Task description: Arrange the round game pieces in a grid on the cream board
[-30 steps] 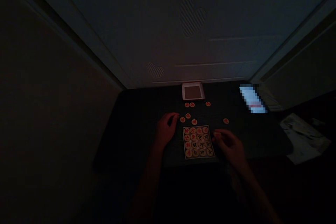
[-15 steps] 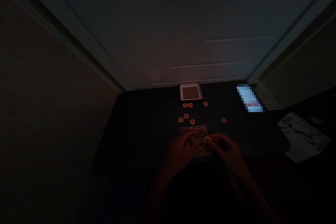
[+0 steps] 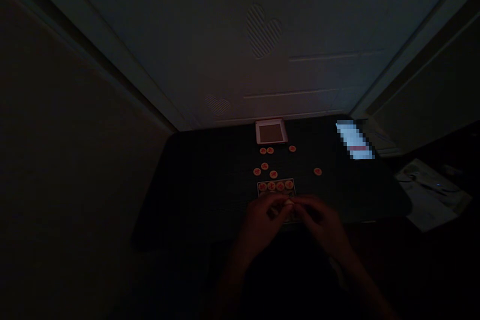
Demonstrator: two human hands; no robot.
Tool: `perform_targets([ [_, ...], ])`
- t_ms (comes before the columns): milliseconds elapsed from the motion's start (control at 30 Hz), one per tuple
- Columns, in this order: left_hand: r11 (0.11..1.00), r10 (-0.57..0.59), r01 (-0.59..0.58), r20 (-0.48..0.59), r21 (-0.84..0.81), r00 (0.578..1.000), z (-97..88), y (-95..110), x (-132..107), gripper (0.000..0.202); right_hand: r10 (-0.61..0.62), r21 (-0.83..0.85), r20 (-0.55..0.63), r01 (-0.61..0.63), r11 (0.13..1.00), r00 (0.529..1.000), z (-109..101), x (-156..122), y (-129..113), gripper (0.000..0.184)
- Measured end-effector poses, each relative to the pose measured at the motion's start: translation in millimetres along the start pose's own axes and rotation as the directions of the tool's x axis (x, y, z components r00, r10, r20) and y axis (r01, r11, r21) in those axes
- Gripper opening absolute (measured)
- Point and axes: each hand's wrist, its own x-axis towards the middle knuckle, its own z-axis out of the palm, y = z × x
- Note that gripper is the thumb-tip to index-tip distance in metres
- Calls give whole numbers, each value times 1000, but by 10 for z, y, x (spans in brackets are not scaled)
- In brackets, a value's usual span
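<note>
A disc (image 3: 288,202) is pinched between left hand (image 3: 261,220) and right hand (image 3: 323,217); the box (image 3: 276,180) is partly blocked, loose discs (image 3: 264,166) scattered toward eleven, a tray (image 3: 270,133) set near twelve o'clock.

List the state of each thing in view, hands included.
Held piece: pinched, marking not readable.
Left hand: curled, fingertips at the held piece.
Right hand: closed on the held piece.
Tray: holding pieces, partly hidden by hands.
Loose pieces: seven, red markings up.
Shallow box: open side up.
Pixelated object: bright, details obscured.
</note>
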Motion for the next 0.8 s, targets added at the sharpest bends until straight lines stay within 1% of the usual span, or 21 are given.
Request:
perform_targets([
  [67,999,-17,17,-1,-31,1000,0,-6,-11,16,-56,-2,1,56,998,998,12,-3,-7,19],
  [133,999,-21,21,-5,-45,1000,-5,-12,-21,16,-83,-18,-4,83,996,997,25,-10,-10,19],
  [200,999,-20,20,-7,-40,1000,-10,-18,-34,17,-96,-41,15,96,994,995,34,-18,-7,20],
  [300,999,-33,33,6,-20,999,-14,-13,-66,18,-106,-63,58,110,992,993,36,-25,2,21],
  [400,998,-55,56,27,-18,998,-24,2,-110,18,-96,-57,83,101,993,992,32,-20,8,18],
  [500,999,-39,40,35,-9,999,-74,-15,-145,20,-70,-54,94,75,996,993,32,-4,13,15],
  [567,1000,1,-1,-11,27,1000,-136,-63,-152,20,-49,-73,92,56,996,995,35,7,24,16],
  [667,994,74,-60,-166,91,983,-252,-179,-140,18,-16,-111,74,24,993,997,42,20,51,16],
  [733,988,96,-61,-252,140,963,-318,-265,-129,15,4,-134,67,5,991,998,55,25,68,16],
  [800,983,96,-45,-290,180,952,-358,-348,-126,14,15,-155,63,-5,988,998,83,31,76,15],
])
